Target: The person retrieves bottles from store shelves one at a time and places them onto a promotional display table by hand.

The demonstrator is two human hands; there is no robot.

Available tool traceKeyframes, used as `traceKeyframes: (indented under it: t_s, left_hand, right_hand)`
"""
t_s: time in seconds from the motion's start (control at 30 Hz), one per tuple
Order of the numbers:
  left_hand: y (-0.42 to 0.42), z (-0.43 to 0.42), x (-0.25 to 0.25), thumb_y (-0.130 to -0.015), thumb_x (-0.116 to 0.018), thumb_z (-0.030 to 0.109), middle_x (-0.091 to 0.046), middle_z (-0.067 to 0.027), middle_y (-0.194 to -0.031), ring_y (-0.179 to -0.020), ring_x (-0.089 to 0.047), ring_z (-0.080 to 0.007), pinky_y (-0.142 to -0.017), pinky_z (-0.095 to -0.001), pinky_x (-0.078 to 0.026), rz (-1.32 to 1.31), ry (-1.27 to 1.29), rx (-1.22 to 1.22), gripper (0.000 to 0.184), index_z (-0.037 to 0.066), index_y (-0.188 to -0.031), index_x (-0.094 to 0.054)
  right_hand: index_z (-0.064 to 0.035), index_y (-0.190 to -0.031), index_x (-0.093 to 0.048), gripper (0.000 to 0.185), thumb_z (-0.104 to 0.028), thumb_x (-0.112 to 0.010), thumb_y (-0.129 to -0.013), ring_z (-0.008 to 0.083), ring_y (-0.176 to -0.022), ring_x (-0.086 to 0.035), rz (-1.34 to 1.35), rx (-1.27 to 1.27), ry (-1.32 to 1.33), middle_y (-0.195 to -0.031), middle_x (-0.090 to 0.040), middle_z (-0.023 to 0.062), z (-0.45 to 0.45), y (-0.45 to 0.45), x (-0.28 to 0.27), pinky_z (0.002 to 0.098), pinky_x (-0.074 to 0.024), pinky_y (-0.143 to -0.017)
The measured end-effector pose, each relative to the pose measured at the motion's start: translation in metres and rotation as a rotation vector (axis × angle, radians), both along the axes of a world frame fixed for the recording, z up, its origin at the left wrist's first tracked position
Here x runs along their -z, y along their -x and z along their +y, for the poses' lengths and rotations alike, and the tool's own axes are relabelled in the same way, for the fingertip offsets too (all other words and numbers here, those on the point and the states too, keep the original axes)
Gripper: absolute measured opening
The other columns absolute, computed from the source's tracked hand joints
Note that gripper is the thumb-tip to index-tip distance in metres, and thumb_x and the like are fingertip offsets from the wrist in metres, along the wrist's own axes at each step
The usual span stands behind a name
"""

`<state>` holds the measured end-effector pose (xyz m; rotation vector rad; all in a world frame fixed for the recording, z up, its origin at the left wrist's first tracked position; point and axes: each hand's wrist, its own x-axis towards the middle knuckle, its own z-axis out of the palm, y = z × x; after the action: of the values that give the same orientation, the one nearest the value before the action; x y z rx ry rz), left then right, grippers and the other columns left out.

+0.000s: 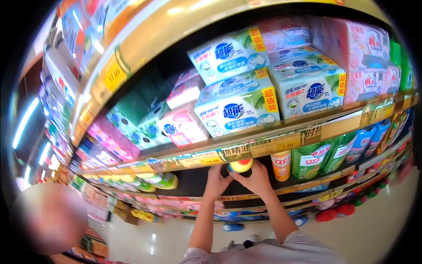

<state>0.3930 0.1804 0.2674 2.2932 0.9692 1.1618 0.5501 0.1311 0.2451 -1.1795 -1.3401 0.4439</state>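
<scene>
Both of my hands reach onto the shelf below the one with the boxed soap packs. Between them is a bottle (241, 165) with a yellow and red top, mostly hidden by the shelf edge above. My left hand (217, 181) curls round its left side, and my right hand (255, 177) wraps its right side with the thumb towards the front. Right of my hands stands an orange bottle (281, 166), beside large green bottles (310, 160). To the left lie green bottles with yellow parts (160, 180).
Blue-and-white soap packs (237, 108) fill the shelf above, whose price-tag edge (193, 161) overhangs my hands. Lower shelves hold pink packs (189, 204) and red items (336, 212). A blurred round patch (49, 218) covers the lower left.
</scene>
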Motion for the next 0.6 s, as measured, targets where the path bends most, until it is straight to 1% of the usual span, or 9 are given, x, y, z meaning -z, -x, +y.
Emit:
traceKeyframes:
  t_s: [0.07, 0.13, 0.2, 0.3, 0.33, 0.37, 0.47, 0.53, 0.6]
  left_hand:
    - [0.011, -0.010, -0.009, -0.069, -0.071, -0.005, -0.058, -0.0191, -0.116, -0.108, -0.059, -0.0362, -0.092, -0.0381, -0.047, -0.003, 0.120, 0.015, 0.051, 0.000, -0.118, -0.056]
    - [0.026, -0.017, -0.012, -0.068, -0.069, -0.007, -0.058, -0.0185, -0.115, -0.104, -0.060, -0.0332, -0.090, -0.0360, -0.049, 0.114, 0.057, -0.002, 0.050, -0.001, -0.116, -0.057]
    - [0.036, -0.023, -0.010, -0.069, -0.069, -0.006, -0.060, -0.0171, -0.110, -0.101, -0.060, -0.0332, -0.089, -0.0363, -0.049, 0.120, -0.036, 0.001, 0.046, 0.000, -0.113, -0.059]
    - [0.051, -0.041, -0.004, -0.070, -0.068, -0.004, -0.062, -0.0170, -0.107, -0.100, -0.061, -0.0345, -0.087, -0.0355, -0.048, -0.065, 0.077, 0.013, 0.043, 0.000, -0.112, -0.060]
    - [0.062, -0.049, -0.004, -0.071, -0.068, -0.004, -0.062, -0.0171, -0.110, -0.101, -0.061, -0.0341, -0.087, -0.0358, -0.048, -0.026, -0.008, 0.046, 0.044, -0.001, -0.113, -0.059]
    - [0.073, -0.058, -0.008, -0.071, -0.069, -0.002, -0.062, -0.0169, -0.111, -0.102, -0.061, -0.0335, -0.088, -0.0359, -0.048, -0.066, 0.050, 0.059, 0.045, -0.001, -0.115, -0.059]
    - [0.113, -0.093, -0.015, -0.071, -0.071, 0.002, -0.062, -0.0167, -0.112, -0.103, -0.061, -0.0326, -0.088, -0.0363, -0.048, -0.142, 0.034, 0.054, 0.046, -0.001, -0.115, -0.058]
    - [0.147, -0.123, -0.001, -0.071, -0.072, 0.004, -0.062, -0.0168, -0.112, -0.104, -0.061, -0.0323, -0.089, -0.0365, -0.048, -0.173, -0.036, 0.010, 0.047, -0.001, -0.115, -0.058]
    - [0.180, -0.162, 0.032, -0.071, -0.074, 0.007, -0.063, -0.0159, -0.111, -0.102, -0.062, -0.0297, -0.087, -0.0356, -0.049, -0.115, 0.121, -0.109, 0.046, 0.000, -0.113, -0.058]
  right_hand:
    - [-0.0015, -0.114, -0.056, 0.061, -0.033, -0.082, -0.068, 0.0356, -0.088, -0.063, 0.081, -0.037, -0.052, -0.098, -0.062, 0.0191, -0.004, 0.008, -0.005, 0.0405, -0.0524, -0.074]
    - [-0.0023, -0.112, -0.058, 0.059, -0.031, -0.083, -0.066, 0.0359, -0.090, -0.063, -0.085, 0.025, -0.200, -0.103, -0.062, 0.0185, -0.004, 0.016, -0.007, 0.0412, -0.0530, -0.075]
    - [-0.0047, -0.111, -0.060, 0.058, -0.028, -0.083, -0.064, 0.0371, -0.098, -0.061, -0.057, -0.062, -0.206, -0.108, -0.062, 0.0161, -0.004, 0.025, -0.007, 0.0435, -0.0517, -0.081]
    - [-0.0067, -0.112, -0.061, 0.061, -0.025, -0.083, -0.059, 0.0344, -0.098, -0.061, -0.159, -0.086, -0.273, -0.108, -0.063, 0.0130, -0.015, 0.045, -0.011, 0.0428, -0.0504, -0.083]
    - [-0.0067, -0.111, -0.062, 0.059, -0.020, -0.083, -0.057, 0.0320, -0.098, -0.062, -0.214, -0.047, -0.304, -0.106, -0.065, 0.0123, -0.028, 0.052, -0.021, 0.0408, -0.0507, -0.084]
    - [-0.0067, -0.109, -0.064, 0.058, -0.015, -0.083, -0.055, 0.0296, -0.098, -0.064, -0.271, -0.008, -0.338, -0.104, -0.067, 0.0115, -0.039, 0.061, -0.030, 0.0387, -0.0510, -0.084]
    - [-0.0060, -0.105, -0.066, 0.054, -0.012, -0.081, -0.053, 0.0290, -0.094, -0.065, -0.238, -0.089, -0.405, -0.102, -0.068, 0.0111, -0.065, 0.099, -0.040, 0.0380, -0.0504, -0.083]
    - [-0.0078, -0.107, -0.066, 0.062, -0.019, -0.083, -0.048, 0.0297, -0.092, -0.064, -0.233, -0.194, -0.460, -0.102, -0.067, 0.0099, -0.076, 0.133, -0.032, 0.0394, -0.0485, -0.083]
    - [-0.0073, -0.104, -0.067, 0.057, -0.018, -0.082, -0.050, 0.0300, -0.089, -0.065, -0.168, -0.311, -0.431, -0.100, -0.068, 0.0101, -0.098, 0.171, -0.036, 0.0391, -0.0497, -0.081]
